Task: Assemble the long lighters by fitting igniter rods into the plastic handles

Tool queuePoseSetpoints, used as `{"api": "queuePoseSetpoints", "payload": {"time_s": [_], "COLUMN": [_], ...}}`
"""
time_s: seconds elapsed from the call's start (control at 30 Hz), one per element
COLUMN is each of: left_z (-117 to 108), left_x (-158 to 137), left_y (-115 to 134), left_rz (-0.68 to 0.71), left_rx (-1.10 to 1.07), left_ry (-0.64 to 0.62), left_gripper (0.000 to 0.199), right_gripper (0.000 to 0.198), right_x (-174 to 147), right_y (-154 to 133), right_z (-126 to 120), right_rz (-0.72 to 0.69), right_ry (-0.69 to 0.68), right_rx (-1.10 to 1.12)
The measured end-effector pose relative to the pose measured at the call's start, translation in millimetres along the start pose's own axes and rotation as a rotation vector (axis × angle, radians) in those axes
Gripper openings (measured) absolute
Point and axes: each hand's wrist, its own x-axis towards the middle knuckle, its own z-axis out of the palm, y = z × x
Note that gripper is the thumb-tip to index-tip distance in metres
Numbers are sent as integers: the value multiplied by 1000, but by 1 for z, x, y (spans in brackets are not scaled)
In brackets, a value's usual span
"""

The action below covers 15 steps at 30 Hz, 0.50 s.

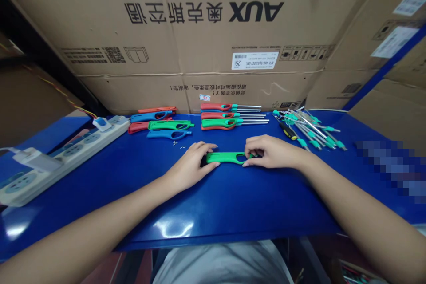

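Note:
A green lighter handle (226, 157) lies lengthwise on the blue table, with an oval trigger opening near its right end. My left hand (191, 164) grips its left end between thumb and fingers. At the other end, the fingers of my right hand (268, 151) are pinched by the trigger opening and hide the tip. Beyond my left hand lie several loose lighter handles (169, 134) in blue, green, red and orange. Lighters with metal tubes (221, 115) are stacked past the green handle. Two tiny metal pieces (175, 143) rest near my left fingers.
To the right is a pile of metal tubes with teal ends (313, 128), beside a black and yellow screwdriver (288, 131). A white power strip (73, 151) with plugs runs along the left. Cardboard (186, 62) walls in the back. The table's front edge (206, 238) is near my lap.

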Motion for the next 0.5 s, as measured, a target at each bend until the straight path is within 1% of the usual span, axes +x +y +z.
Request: {"api": "queuePoseSetpoints", "payload": {"time_s": [0.17,0.23,0.3,0.37,0.43,0.5], "left_z": [-2,-3,-3,-3,-2,-1], "left_x": [1,1,1,1,1,1], "left_y": [-1,-1,-1,-2,-3,-5], "left_rz": [-4,-12,-19,-23,-19,-10], "left_rx": [16,20,31,36,28,5], "left_ry": [-13,-4,13,31,45,58], "left_gripper": [42,43,38,32,33,37], "right_gripper": [30,31,32,32,33,34], "right_x": [1,1,1,-1,-2,-3], "right_y": [0,3,6,9,9,7], "right_z": [1,1,0,-2,-4,-5], "right_rz": [-34,-15,30,57,44,27], "right_ry": [68,139,224,270,220,88], "right_rx": [-42,-114,-194,-210,-143,-49]}}
